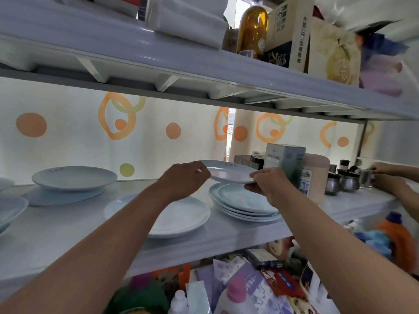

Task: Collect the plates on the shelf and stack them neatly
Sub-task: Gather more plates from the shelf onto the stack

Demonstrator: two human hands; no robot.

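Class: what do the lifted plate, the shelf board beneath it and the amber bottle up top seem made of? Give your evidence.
The lifted plate looks like glazed ceramic, possibly melamine: pale, smooth, glossy. The shelf board seems plastic: white, shiny, moulded edge. The amber bottle is clear glass or plastic: liquid shows through, with highlights.

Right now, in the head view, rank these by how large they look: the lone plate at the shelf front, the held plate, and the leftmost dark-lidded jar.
1. Lone plate, though it lies nearest the camera.
2. Held plate, partly covered at both rims.
3. Dark-lidded jar, clearly smallest.
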